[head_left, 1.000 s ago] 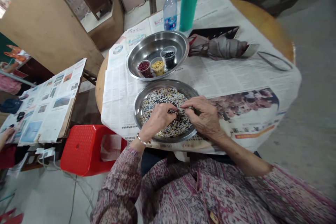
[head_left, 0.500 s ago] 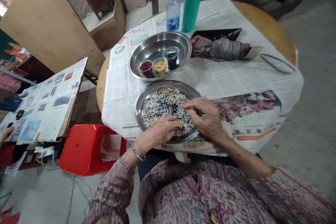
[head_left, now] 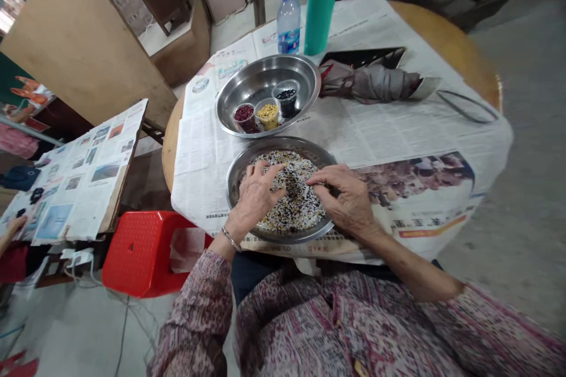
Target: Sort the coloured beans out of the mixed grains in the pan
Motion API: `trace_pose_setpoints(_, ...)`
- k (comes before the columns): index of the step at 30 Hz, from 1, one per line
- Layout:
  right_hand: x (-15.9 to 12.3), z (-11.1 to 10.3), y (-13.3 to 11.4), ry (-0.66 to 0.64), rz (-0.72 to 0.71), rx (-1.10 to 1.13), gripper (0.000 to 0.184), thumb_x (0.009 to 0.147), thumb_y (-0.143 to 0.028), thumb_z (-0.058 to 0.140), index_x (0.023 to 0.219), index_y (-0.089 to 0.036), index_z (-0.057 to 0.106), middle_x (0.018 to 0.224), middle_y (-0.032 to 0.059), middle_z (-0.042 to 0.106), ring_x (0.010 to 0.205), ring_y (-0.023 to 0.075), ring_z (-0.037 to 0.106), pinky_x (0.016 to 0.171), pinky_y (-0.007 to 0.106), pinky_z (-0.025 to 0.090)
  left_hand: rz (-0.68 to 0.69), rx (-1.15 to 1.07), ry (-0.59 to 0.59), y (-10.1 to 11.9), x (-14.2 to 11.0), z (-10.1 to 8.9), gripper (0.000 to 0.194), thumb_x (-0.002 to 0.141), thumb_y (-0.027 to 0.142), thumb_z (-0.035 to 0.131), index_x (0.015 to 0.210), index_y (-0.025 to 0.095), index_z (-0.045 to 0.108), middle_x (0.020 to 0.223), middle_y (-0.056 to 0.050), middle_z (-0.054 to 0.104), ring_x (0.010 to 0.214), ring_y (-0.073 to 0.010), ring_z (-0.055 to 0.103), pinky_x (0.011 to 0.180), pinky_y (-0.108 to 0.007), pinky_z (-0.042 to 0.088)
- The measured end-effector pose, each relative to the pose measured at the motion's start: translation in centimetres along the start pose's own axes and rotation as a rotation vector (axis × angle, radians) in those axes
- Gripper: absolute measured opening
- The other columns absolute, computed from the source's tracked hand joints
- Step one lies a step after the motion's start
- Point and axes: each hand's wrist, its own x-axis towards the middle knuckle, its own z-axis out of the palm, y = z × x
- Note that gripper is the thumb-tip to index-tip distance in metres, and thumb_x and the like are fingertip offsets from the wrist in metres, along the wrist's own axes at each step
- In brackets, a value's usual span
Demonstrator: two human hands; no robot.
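A steel pan (head_left: 241,159) near the table's front edge holds a mix of white, black and yellow grains (head_left: 296,203). My left hand (head_left: 254,197) lies on the left side of the mix with its fingers spread flat. My right hand (head_left: 342,194) rests at the pan's right rim, fingertips pinched together over the grains; what they hold is too small to make out. Behind it a second steel pan (head_left: 256,79) carries three small cups: red beans (head_left: 243,113), yellow grains (head_left: 267,111) and black beans (head_left: 286,95).
Newspaper (head_left: 398,129) covers the round table. A folded grey umbrella (head_left: 371,82), a water bottle (head_left: 288,17) and a teal flask (head_left: 321,0) stand at the back. A red stool (head_left: 145,250) is at my left, beside another paper-covered table (head_left: 79,177) with a person's hand (head_left: 11,227).
My left hand moved from the near rim up onto the left of the grains and spread its fingers flat. My right hand stayed at the right rim.
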Motion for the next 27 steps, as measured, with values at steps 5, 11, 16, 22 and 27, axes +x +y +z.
trace_pose_setpoints(5, 0.0, 0.0, 0.1, 0.006, -0.007, 0.003, 0.02, 0.081, -0.011, 0.059, 0.081, -0.028, 0.071, 0.08, 0.001, 0.073, 0.082, 0.0231, 0.067, 0.081, 0.043, 0.055, 0.106, -0.102, -0.112, 0.8, 2.1, 0.9, 0.032, 0.091, 0.013, 0.066, 0.122, 0.02, 0.067, 0.118, -0.008, 0.062, 0.113, -0.0233, 0.061, 0.106, -0.041, 0.051)
trace_pose_setpoints(11, 0.0, 0.0, 0.1, 0.001, -0.005, -0.002, 0.02, 0.081, -0.012, 0.059, 0.081, -0.028, 0.071, 0.079, 0.0008, 0.073, 0.081, 0.0227, 0.066, 0.08, 0.042, 0.055, -0.007, -0.283, -0.169, 1.7, 3.2, 1.0, 0.022, 0.085, 0.007, 0.063, 0.103, 0.013, 0.076, 0.091, -0.005, 0.075, 0.09, -0.0189, 0.068, 0.094, -0.035, 0.055)
trace_pose_setpoints(16, 0.0, 0.1, 0.2, 0.01, -0.006, 0.005, 0.019, 0.082, -0.012, 0.059, 0.081, -0.027, 0.071, 0.079, 0.0012, 0.073, 0.082, 0.023, 0.066, 0.08, 0.043, 0.055, -0.07, -0.313, -0.211, 1.3, 0.5, -1.2, 0.021, 0.084, 0.005, 0.063, 0.093, 0.016, 0.078, 0.087, -0.002, 0.076, 0.083, -0.0159, 0.068, 0.089, -0.032, 0.055)
trace_pose_setpoints(22, -0.1, 0.0, 0.2, -0.004, 0.016, 0.014, 0.019, 0.081, -0.013, 0.06, 0.081, -0.028, 0.072, 0.08, 0.0012, 0.074, 0.083, 0.0234, 0.067, 0.082, 0.044, 0.055, 0.013, -0.156, -0.327, 1.1, -3.8, -3.7, 0.017, 0.089, 0.008, 0.062, 0.093, 0.018, 0.075, 0.095, -0.004, 0.074, 0.092, -0.0192, 0.069, 0.093, -0.036, 0.055)
trace_pose_setpoints(27, -0.1, 0.0, 0.2, -0.002, 0.015, 0.003, 0.019, 0.081, -0.013, 0.06, 0.081, -0.028, 0.072, 0.08, 0.0011, 0.074, 0.083, 0.0236, 0.067, 0.082, 0.044, 0.055, 0.037, -0.183, -0.23, 1.9, -2.7, -2.8, 0.022, 0.091, 0.021, 0.068, 0.113, 0.023, 0.07, 0.113, -0.003, 0.07, 0.104, -0.0208, 0.066, 0.101, -0.04, 0.054)
